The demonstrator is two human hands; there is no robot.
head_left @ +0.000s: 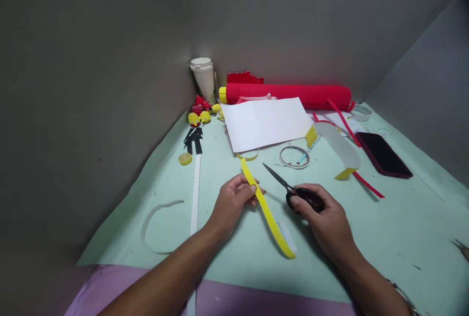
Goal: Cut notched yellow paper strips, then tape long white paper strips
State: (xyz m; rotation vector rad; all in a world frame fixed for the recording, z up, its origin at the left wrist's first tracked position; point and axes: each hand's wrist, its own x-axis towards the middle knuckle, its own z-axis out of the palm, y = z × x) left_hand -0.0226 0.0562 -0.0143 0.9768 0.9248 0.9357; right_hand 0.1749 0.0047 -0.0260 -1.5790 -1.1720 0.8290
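Observation:
My left hand (236,199) pinches a long yellow corrugated paper strip (270,218) near its upper part. The strip slants down to the right, and a white piece shows beside its lower end. In my right hand (328,213) is a pair of black-handled scissors (280,179), held by the handles. Its blades look closed and point up and left, a short way right of the strip and apart from it.
A white sheet (267,123) lies before a red roll (289,95). Behind left are a cup (203,79) and small red and yellow pieces (194,119). A tape ring (294,157), curled strip (335,142) and phone (384,155) lie right; black strips (194,140) lie left.

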